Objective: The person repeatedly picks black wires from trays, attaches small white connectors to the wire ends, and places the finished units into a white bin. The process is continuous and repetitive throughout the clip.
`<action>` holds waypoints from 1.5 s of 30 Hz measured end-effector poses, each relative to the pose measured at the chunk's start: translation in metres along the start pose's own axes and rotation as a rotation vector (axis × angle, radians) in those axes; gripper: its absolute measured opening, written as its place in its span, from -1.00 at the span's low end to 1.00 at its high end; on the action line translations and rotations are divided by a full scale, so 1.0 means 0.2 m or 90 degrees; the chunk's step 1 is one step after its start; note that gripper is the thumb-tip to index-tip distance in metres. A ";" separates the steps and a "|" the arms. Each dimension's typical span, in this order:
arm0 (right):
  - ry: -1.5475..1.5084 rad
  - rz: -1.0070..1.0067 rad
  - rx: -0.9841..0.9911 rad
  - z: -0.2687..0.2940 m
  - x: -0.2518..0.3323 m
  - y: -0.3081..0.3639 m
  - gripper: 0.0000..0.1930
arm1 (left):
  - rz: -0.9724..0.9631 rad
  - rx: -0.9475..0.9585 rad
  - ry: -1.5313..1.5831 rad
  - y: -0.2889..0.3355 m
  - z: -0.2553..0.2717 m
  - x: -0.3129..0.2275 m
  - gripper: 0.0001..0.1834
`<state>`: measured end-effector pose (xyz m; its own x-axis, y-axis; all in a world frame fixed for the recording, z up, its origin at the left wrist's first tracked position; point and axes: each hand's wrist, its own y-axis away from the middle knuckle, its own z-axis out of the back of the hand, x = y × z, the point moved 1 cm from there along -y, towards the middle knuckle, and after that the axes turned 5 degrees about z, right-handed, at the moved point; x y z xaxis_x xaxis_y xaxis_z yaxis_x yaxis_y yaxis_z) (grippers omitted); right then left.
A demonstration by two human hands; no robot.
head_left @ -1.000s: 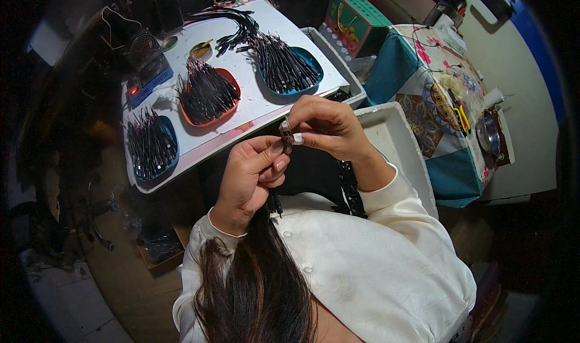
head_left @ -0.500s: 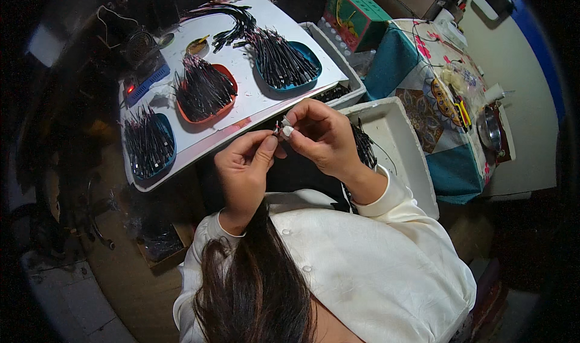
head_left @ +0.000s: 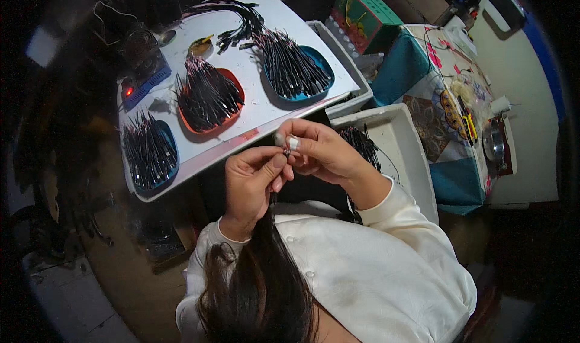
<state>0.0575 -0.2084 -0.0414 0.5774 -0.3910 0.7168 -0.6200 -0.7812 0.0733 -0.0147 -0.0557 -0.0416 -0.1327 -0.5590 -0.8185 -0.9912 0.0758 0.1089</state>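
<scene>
Close together in front of my chest, both hands work at the same small spot. My left hand [head_left: 254,183] is closed, its thumb and forefinger pinching the end of a thin dark cable [head_left: 287,153], mostly hidden by my fingers. My right hand [head_left: 320,153] pinches that end from the other side. White tape [head_left: 293,143] wraps one of its digits, and a whitish tip shows beside it. Beyond my hands, black cables [head_left: 208,98] fill an orange tray [head_left: 240,77]. More cables lie in a blue tray [head_left: 329,71] and another blue tray [head_left: 174,144].
The trays stand on a white table [head_left: 290,17], with loose cables at its back. A blue device with a red light [head_left: 128,92] sits at its left. To my right, a pale foam box [head_left: 417,156] holds more cables. Behind it is a cloth-covered table [head_left: 447,180].
My right hand has shifted slightly and its fingers now lie closer over the pinched end. Reddish and pale wire tips that showed between my hands are now covered. The view has shifted a little.
</scene>
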 end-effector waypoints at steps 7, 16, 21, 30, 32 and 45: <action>0.042 -0.051 0.003 0.04 -0.03 -0.12 -0.81 | 0.045 -0.023 -0.181 -0.04 0.08 -0.01 -0.83; 1.078 0.245 -0.249 0.42 0.63 -1.10 -0.63 | -0.040 -0.167 -0.009 -0.14 0.26 -0.05 -0.82; 1.385 -0.250 -0.162 0.68 0.67 -1.58 -0.55 | -0.040 -0.180 0.014 -0.11 0.30 -0.08 -0.85; 0.331 -0.076 -0.236 0.45 0.93 -1.40 -0.66 | -0.022 -0.154 0.083 -0.08 0.32 -0.10 -0.85; 0.159 -0.002 -0.232 0.30 0.98 -1.28 -0.65 | -0.028 -0.144 0.123 -0.08 0.30 -0.11 -0.85; 0.655 0.137 0.112 -0.03 -0.19 0.06 -0.87 | -0.140 -0.032 0.178 -0.46 0.19 -0.49 -0.85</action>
<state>0.0255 -0.1994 -0.0649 -0.3131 0.0058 0.9497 -0.5228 -0.8359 -0.1672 0.0888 0.0243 0.0077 0.0960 -0.7618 -0.6407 -0.9939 -0.1087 -0.0197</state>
